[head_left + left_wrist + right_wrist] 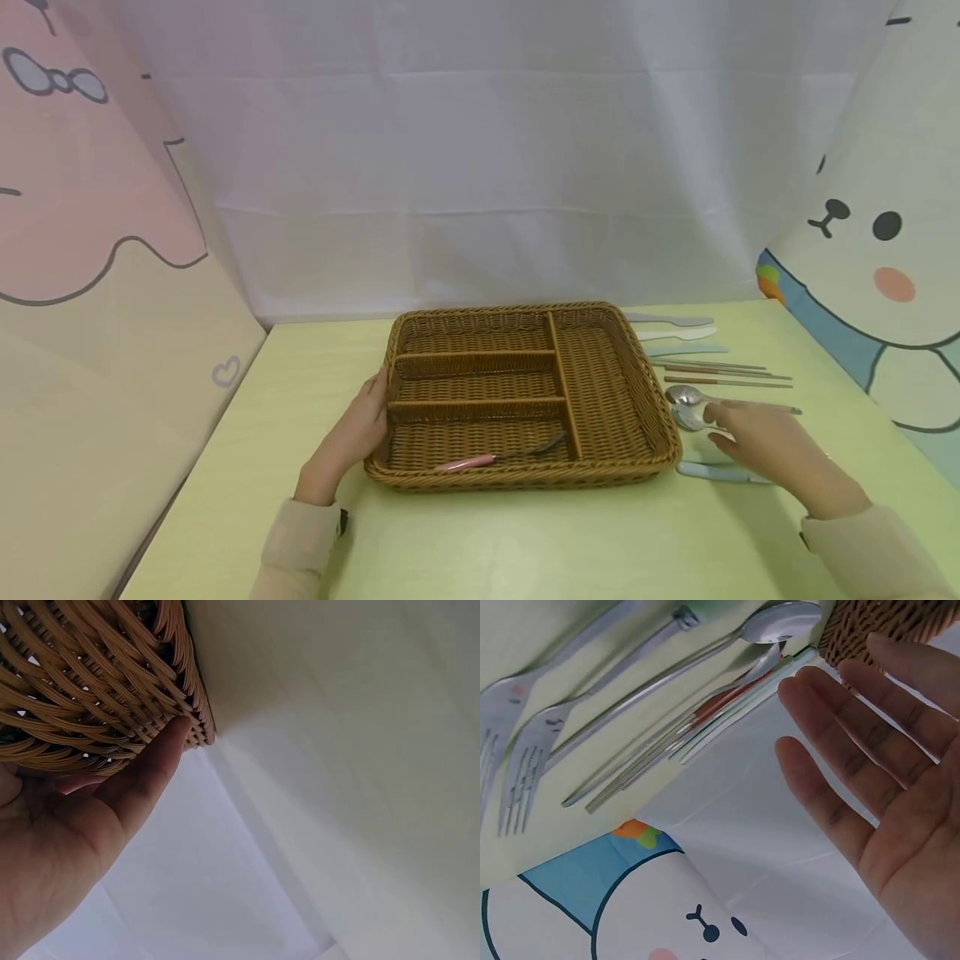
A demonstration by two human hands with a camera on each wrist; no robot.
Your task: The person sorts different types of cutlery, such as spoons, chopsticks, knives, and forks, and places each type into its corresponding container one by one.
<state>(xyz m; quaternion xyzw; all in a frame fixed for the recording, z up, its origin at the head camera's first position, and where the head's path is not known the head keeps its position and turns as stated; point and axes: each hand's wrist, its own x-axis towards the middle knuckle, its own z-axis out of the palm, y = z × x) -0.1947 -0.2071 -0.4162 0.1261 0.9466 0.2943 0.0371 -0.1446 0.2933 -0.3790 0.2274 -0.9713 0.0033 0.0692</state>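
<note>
My left hand [358, 422] touches the left end of a brown wicker basket [525, 478] with several compartments. In the left wrist view, one straight finger lies along the outer wicker wall [82, 697]. A pink-handled fork or similar piece of cutlery [467, 463] lies in the front left compartment. Over the cutlery to the basket's right, my right hand [772, 446] has its fingers extended and holds nothing. Beneath and beside it are two spoons [682, 395] and a pale blue handle [712, 472]. The right wrist view shows two metal forks [529, 754] and a spoon [784, 622].
Behind the spoons lie chopsticks [727, 382] and several pale knives [678, 333], near the basket's right side. A white curtain [480, 167] hangs along the table's back edge. Printed cloths [877, 250] stand at both sides of the yellow table [510, 550].
</note>
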